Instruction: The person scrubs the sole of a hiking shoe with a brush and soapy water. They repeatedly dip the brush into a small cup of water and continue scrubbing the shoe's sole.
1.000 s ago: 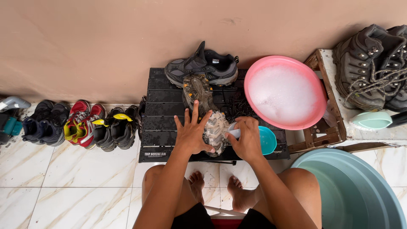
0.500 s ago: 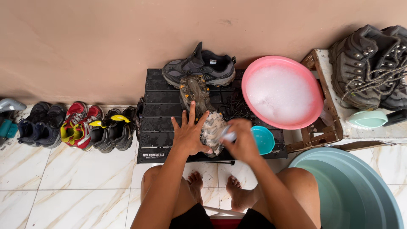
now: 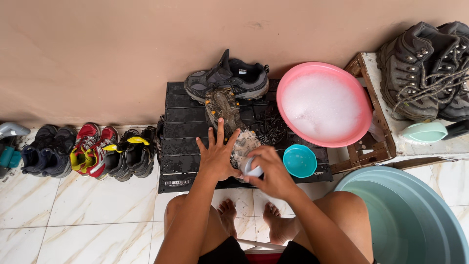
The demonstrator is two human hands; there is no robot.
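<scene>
A muddy shoe (image 3: 227, 116) lies sole-up on a black slatted crate (image 3: 185, 132), its near end soapy. My left hand (image 3: 217, 155) presses flat on the shoe's left side, fingers spread. My right hand (image 3: 270, 169) grips a small white brush (image 3: 252, 168) against the foamy sole. A second grey shoe (image 3: 229, 79) stands upright on the crate behind it. My bare feet rest on the tiles below the crate.
A pink basin of suds (image 3: 322, 103) and a small teal bowl (image 3: 299, 160) stand right of the shoe. A large teal tub (image 3: 405, 220) is at the lower right. Dark boots (image 3: 430, 68) sit on a wooden crate. Several shoes (image 3: 88, 151) line the wall at the left.
My right hand with the brush has slid toward me along the sole. The left hand keeps pressing on the shoe.
</scene>
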